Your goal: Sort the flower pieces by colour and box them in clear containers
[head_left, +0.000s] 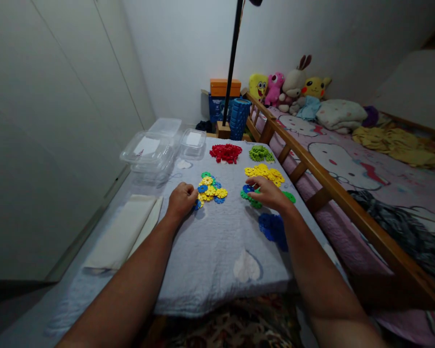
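Note:
My left hand is closed, its fingertips at the left edge of a mixed pile of yellow, blue and green flower-shaped plastic discs. A blue disc shows just below those fingertips; what they pinch, if anything, is hidden. Over a pile of green discs hovers my right hand, thumb and fingers apart. One blue disc appears in the gap between them, lying over the green ones. Behind this hand is a pile of yellow discs. Dark blue discs lie nearer me, partly covered by my right forearm.
Red pieces and light green pieces are heaped at the far side. Clear plastic containers stand at back left, a folded cream cloth before them. A wooden bed rail runs along the right; a black pole rises behind.

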Available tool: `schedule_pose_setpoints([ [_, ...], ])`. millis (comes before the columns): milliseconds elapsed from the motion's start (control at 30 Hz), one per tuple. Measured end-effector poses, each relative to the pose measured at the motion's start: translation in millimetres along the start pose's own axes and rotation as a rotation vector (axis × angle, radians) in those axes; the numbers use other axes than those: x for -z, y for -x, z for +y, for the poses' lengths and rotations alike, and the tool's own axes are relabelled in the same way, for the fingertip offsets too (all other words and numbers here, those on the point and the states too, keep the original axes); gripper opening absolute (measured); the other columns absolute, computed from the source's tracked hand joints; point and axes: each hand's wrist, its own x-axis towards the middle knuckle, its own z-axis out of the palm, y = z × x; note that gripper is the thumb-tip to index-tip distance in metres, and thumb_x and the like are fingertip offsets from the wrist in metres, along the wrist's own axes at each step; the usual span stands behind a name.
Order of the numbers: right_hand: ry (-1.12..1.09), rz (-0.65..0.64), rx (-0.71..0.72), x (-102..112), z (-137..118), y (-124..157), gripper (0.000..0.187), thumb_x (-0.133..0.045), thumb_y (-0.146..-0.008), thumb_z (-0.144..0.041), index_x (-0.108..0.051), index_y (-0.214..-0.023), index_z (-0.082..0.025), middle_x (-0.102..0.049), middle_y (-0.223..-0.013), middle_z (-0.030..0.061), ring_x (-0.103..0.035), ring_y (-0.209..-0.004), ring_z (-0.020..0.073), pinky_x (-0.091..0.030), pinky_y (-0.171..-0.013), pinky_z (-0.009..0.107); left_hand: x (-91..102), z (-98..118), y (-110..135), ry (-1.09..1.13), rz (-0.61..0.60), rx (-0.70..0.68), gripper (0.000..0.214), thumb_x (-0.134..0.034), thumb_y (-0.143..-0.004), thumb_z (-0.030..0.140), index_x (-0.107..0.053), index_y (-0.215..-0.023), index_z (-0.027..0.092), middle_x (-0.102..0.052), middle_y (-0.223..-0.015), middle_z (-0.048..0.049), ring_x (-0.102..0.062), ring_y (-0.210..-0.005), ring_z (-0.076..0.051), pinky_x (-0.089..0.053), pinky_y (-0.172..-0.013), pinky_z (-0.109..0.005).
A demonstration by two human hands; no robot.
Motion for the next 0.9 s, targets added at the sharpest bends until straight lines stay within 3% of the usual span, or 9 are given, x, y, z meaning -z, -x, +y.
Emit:
schedule_pose_setpoints([
  [167, -0.025, -0.081, 0.005, 18, 20, 50, 0.041, -0.071, -0.078, -0.017, -0.070, -0.119, -0.022, -0.072, -0.119, 0.0070, -0.067, -0.110, 0.0228, -0.052, -0.099, 0.037, 0.6, 0, 2, 0.000, 0.000, 0.009, 0.027, -0.052, -0.086, 0.032, -0.049, -0.060, 0.023, -0.054, -0.073, -0.0026, -0.053, -0.074, -0.019, -0.039, -0.071, -0.031],
  [400, 0.138, -0.177, 0.001, 13, 21, 88, 0.045, -0.072, -0.080, -0.021, -0.070, -0.124, -0.026, -0.072, -0.123, 0.0072, -0.062, -0.116, 0.0273, -0.046, -0.105, 0.043, 0.8, 0, 3, -0.004, 0.005, 0.023, 0.027, -0.053, -0.085, 0.036, -0.052, -0.062, 0.023, -0.053, -0.071, -0.0019, -0.053, -0.072, -0.019, -0.039, -0.069, -0.031],
  [700, 0.246, -0.184, -0.029, 0, 17, 95, 0.048, -0.073, -0.080, -0.017, -0.069, -0.127, -0.028, -0.068, -0.132, 0.0077, -0.056, -0.123, 0.0301, -0.041, -0.107, 0.046, 0.9, 0, 4, 0.003, -0.011, 0.029, 0.030, -0.051, -0.086, 0.039, -0.054, -0.063, 0.022, -0.054, -0.072, -0.0024, -0.053, -0.072, -0.019, -0.038, -0.070, -0.032],
  [900, 0.268, -0.131, -0.020, -9, -1, 74, 0.045, -0.072, -0.084, -0.019, -0.068, -0.129, -0.025, -0.068, -0.130, 0.0097, -0.056, -0.121, 0.0308, -0.043, -0.105, 0.046, 1.1, 0, 3, 0.003, -0.012, 0.005, 0.026, -0.053, -0.085, 0.036, -0.058, -0.064, 0.022, -0.054, -0.077, -0.0040, -0.057, -0.079, -0.020, -0.042, -0.076, -0.033],
])
